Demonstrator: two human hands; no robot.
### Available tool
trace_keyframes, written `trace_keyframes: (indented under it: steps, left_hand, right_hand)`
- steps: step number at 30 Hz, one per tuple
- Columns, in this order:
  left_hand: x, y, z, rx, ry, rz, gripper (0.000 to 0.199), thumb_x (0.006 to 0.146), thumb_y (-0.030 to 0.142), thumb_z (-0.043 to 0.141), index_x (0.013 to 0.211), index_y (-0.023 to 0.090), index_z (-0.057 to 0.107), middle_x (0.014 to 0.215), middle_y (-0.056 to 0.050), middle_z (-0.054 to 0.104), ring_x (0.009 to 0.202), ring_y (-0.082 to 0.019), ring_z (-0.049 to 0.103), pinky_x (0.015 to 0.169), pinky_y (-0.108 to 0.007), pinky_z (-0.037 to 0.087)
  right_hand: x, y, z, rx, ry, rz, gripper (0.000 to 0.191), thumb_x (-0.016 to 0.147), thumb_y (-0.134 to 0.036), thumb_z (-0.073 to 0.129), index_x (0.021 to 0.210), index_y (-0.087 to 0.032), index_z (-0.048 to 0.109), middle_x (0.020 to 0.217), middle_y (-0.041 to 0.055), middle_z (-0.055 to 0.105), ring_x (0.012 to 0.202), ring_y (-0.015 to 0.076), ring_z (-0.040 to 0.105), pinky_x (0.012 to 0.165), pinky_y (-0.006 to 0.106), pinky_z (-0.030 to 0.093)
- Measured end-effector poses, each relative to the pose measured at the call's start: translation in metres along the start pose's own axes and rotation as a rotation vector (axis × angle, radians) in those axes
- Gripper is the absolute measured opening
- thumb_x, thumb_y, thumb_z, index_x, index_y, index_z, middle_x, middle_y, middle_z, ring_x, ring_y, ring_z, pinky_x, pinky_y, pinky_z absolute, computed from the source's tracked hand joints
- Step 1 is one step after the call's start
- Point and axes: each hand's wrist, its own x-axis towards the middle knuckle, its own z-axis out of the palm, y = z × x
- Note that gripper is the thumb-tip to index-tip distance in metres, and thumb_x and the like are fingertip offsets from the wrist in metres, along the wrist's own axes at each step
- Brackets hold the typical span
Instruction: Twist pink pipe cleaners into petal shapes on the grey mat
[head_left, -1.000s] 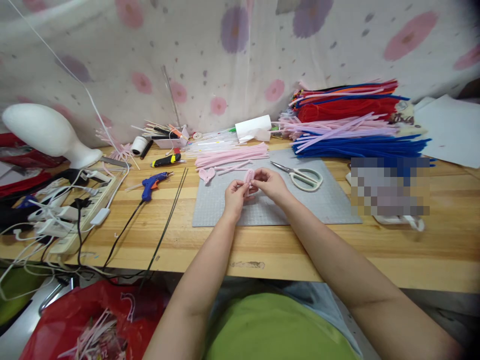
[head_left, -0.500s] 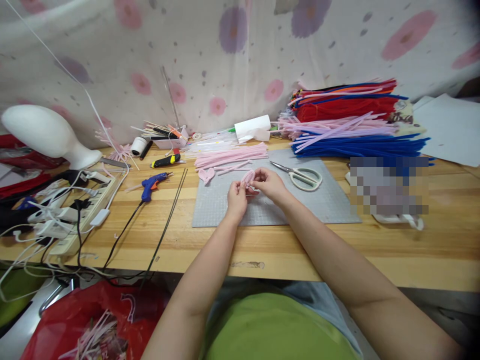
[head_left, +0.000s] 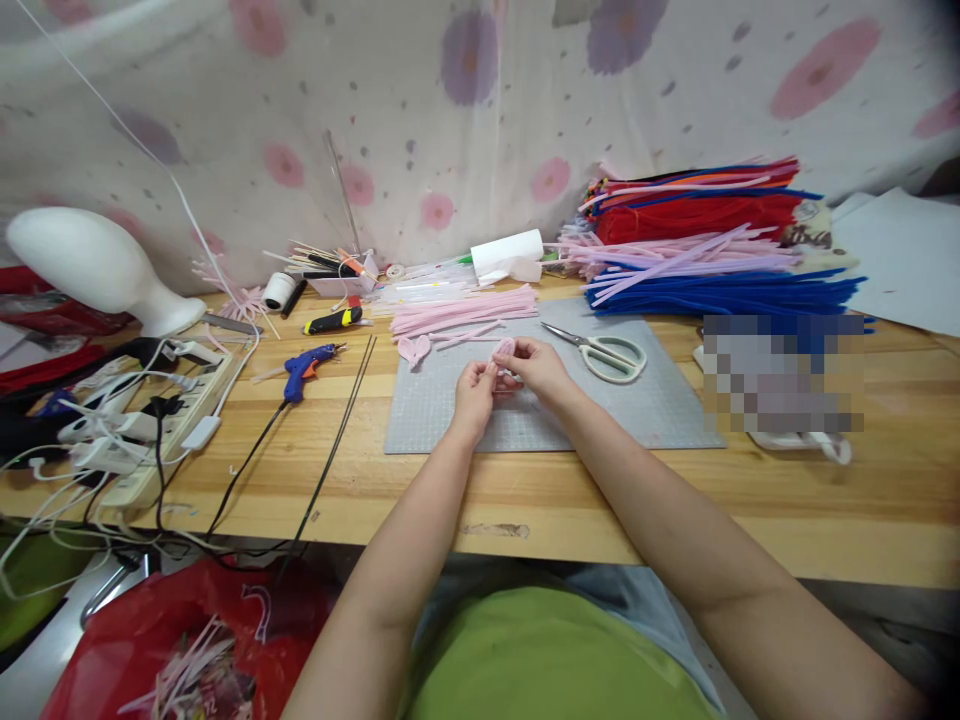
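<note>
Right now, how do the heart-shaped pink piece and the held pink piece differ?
The heart-shaped piece lies at the far left of the grey mat; the held piece is between left hand and right hand. The heart-shaped piece is uncovered; fingers partly hide the held piece. Both are pink.

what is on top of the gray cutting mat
Scissors, a pink heart-shaped piece and pink pipe cleaners lie on the gray cutting mat. The left hand and right hand hold a small pink fuzzy piece over it; whatever is directly beneath them is hidden.
</note>
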Motion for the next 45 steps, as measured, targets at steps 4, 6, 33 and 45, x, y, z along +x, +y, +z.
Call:
trace_keyframes:
  steps: [4,6,33,45]
  left_hand:
    - [-0.001,0.006,-0.003,-0.065,-0.119,-0.1,0.026,0.069,0.038,0.058,0.08,0.015,0.05,0.072,-0.004,0.065,0.064,-0.016,0.063,0.058,-0.028,0.049]
    - [-0.002,0.007,-0.003,-0.041,-0.102,-0.096,0.028,0.066,0.035,0.062,0.083,0.014,0.054,0.076,-0.006,0.066,0.066,-0.016,0.064,0.061,-0.028,0.049]
    - [-0.001,0.009,-0.005,0.088,0.076,0.016,0.022,0.063,0.033,0.063,0.067,0.013,0.054,0.056,-0.001,0.062,0.049,-0.011,0.058,0.053,-0.025,0.048]
    - [0.001,0.002,-0.014,0.389,0.001,0.177,0.009,0.067,0.024,0.056,0.068,0.016,0.059,0.058,-0.001,0.062,0.054,-0.011,0.058,0.058,-0.023,0.046]
  right_hand:
    - [0.004,0.003,-0.008,-0.103,0.087,-0.063,0.023,0.053,-0.034,0.065,0.058,-0.016,0.052,0.055,-0.0027,0.052,0.051,0.0092,0.044,0.049,0.023,0.033]
    - [0.004,0.004,-0.012,-0.121,0.123,-0.074,0.023,0.054,-0.035,0.064,0.059,-0.017,0.052,0.055,-0.0026,0.051,0.052,0.0095,0.043,0.05,0.023,0.034]
    - [-0.013,-0.014,-0.028,-1.028,-0.049,-0.843,0.014,0.079,-0.029,0.05,0.078,-0.023,0.063,0.102,0.0065,0.056,0.102,0.0227,0.041,0.087,0.039,0.032]
    - [-0.01,-0.008,-0.021,-1.083,-0.156,-0.77,0.016,0.082,-0.026,0.042,0.079,-0.018,0.056,0.079,0.0089,0.058,0.079,0.0208,0.046,0.071,0.033,0.034]
